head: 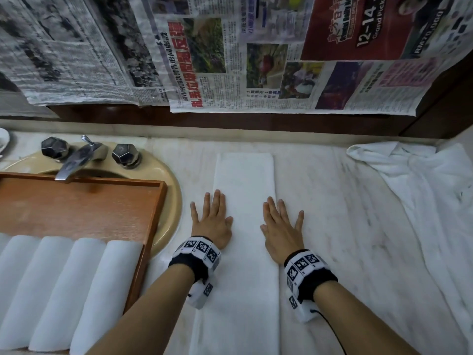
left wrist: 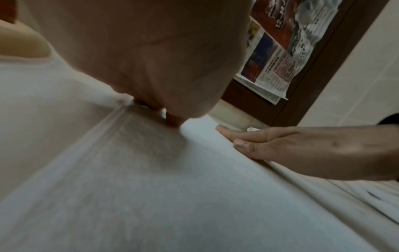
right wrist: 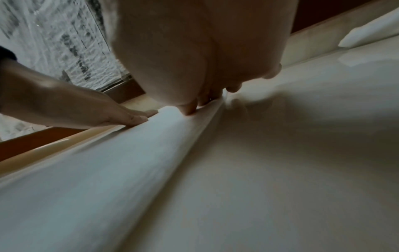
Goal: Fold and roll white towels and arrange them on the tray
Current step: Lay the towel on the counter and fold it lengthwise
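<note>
A white towel (head: 244, 175), folded into a long narrow strip, lies flat on the marble counter and runs away from me. My left hand (head: 212, 216) presses flat on its left edge with fingers straight. My right hand (head: 280, 224) lies flat on its right edge, partly on the counter. In the left wrist view the towel (left wrist: 151, 196) fills the frame, with the right hand (left wrist: 280, 145) at its far edge. In the right wrist view the towel (right wrist: 97, 170) has the left hand (right wrist: 86, 110) on it. The wooden tray (head: 76, 201) at left holds several rolled white towels (head: 84, 290).
The tray rests across a beige sink (head: 171, 201) with a metal faucet (head: 76, 160) and two dark knobs. A loose crumpled white towel (head: 422, 190) lies at the right on the counter. Newspaper sheets (head: 230, 60) hang on the back wall above the counter.
</note>
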Demonstrator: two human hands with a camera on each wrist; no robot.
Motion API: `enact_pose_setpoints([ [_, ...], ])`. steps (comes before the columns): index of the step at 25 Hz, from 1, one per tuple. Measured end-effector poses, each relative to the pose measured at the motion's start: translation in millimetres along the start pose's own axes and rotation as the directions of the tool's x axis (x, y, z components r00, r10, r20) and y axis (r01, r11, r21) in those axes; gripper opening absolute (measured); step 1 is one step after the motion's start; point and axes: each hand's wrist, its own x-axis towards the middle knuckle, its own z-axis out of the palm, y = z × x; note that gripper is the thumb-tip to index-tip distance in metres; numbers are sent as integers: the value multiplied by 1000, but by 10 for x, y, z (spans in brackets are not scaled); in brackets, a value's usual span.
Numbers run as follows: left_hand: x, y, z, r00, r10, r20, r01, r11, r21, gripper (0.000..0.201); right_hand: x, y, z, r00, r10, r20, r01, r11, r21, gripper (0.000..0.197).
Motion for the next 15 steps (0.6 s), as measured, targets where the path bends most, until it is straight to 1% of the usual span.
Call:
enact_pose_setpoints([
  [2,214,28,-119,1000,-18,3,18,999,41,63,195,68,-116,1000,-4,19,5,1000,-25,58],
  [5,544,69,-352,999,-37,16,37,998,44,63,540,126,-331,998,3,63,-1,1000,-29,58],
  [9,946,49,-643,996,-43,74,39,998,52,64,961,150,-588,991,17,136,-15,1000,-14,59],
  [11,1036,48,-773,998,-53,39,51,998,44,65,1020,161,-670,991,30,134,-32,999,8,61],
  [12,975,78,-804,999,-49,-12,49,999,14,65,951,136,-695,993,29,115,-31,999,17,61],
  [13,850,142,-797,998,-18,-60,16,999,-33,64,823,83,-688,995,17,101,-20,1000,23,61],
  [14,646,209,-691,995,50,-82,-56,997,-62,62,628,12,-597,995,-10,97,7,999,31,62],
  [15,413,252,-491,983,153,-98,-159,986,-57,61,419,-48,-457,993,-55,100,52,998,27,62],
])
